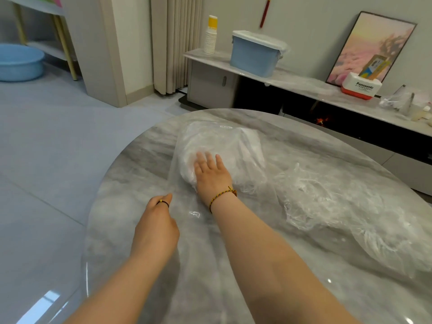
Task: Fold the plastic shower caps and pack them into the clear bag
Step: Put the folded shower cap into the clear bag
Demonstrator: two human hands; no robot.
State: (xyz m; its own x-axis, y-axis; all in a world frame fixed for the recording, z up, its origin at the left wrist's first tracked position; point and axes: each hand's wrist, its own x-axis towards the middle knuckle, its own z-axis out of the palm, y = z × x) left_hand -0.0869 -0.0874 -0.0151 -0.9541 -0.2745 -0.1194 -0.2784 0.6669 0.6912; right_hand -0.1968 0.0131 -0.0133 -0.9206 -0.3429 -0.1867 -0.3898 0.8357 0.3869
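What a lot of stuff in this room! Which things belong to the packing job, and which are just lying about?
Job: clear bag, loose shower caps, right hand pressing flat on the bag.
Lying about: blue lidded bin, paper cup stack, framed picture, Panasonic box, blue basin.

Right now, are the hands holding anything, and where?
The left hand seems to pinch the clear bag by its near edge. The right hand only presses flat on it.
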